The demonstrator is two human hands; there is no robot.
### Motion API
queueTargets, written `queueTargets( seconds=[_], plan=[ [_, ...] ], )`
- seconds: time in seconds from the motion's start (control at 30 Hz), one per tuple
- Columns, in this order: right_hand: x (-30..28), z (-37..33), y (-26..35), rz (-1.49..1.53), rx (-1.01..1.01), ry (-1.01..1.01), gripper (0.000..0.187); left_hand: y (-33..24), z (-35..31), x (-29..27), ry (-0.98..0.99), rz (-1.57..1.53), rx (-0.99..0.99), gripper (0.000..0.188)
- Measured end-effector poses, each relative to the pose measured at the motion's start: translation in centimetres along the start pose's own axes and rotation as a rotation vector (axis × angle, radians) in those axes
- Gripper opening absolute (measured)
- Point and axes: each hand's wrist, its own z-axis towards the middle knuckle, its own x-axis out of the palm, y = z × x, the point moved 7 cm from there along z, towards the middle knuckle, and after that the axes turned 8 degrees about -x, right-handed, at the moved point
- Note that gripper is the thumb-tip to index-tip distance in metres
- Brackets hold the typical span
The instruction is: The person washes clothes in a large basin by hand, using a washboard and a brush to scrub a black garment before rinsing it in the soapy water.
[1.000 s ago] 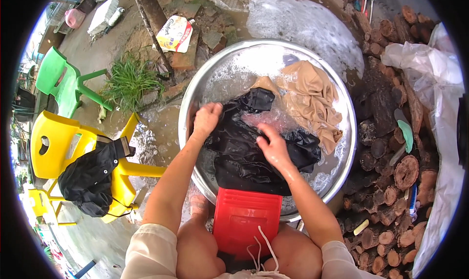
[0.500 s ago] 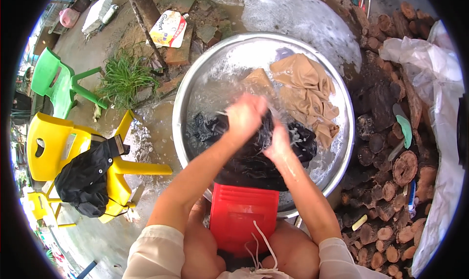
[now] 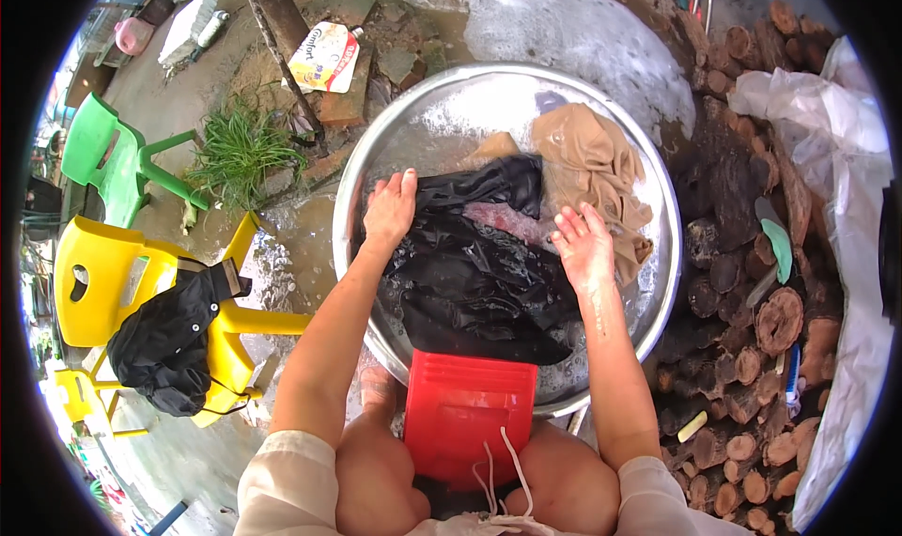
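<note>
A wet black garment (image 3: pixel 479 273) lies spread in the large round metal basin (image 3: pixel 349 174) before me. Its near edge rests at the top of the red washboard (image 3: pixel 470 409) between my knees. Over the garment's left side, my left hand (image 3: pixel 391 207) is open and holds nothing. My right hand (image 3: pixel 584 247), also open with fingers apart, is at the garment's right, close to a soaked tan garment (image 3: pixel 587 151). A reddish, foamy patch (image 3: pixel 507 219), whose kind I cannot make out, shows amid the black cloth. Sudsy water surrounds the clothes.
A yellow plastic chair (image 3: pixel 99 287) with a black garment (image 3: pixel 169 343) over it stands at left, a green chair (image 3: pixel 99 151) beyond. Stacked logs (image 3: pixel 742 348) and plastic sheeting (image 3: pixel 827 113) line the right. A soft pouch (image 3: pixel 325 59) lies past the grass; foam (image 3: pixel 573 38) covers ground behind.
My hands were close together over the bunched black garment, blurred by motion. They have let go and moved apart, and the garment now lies spread out, with the reddish patch showing.
</note>
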Motion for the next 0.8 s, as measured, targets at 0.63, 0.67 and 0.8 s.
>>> queueTargets(
  seconds=[0.63, 0.67, 0.8],
  plan=[
    [6.0, -4.3, -1.4, -0.115, 0.008, 0.305, 0.033, -7.8, -14.5, 0.4, 0.44, -0.443, 0.62, 0.018],
    [7.8, -6.0, -0.2, -0.15, -0.041, 0.338, 0.035, -6.8, -13.9, -1.2, 0.358, -0.56, 0.527, 0.018],
    [12.3, -10.2, 4.8, -0.342, -0.248, 0.623, 0.041, -9.0, -13.5, -5.3, 0.961, -0.898, -0.094, 0.073]
  ],
)
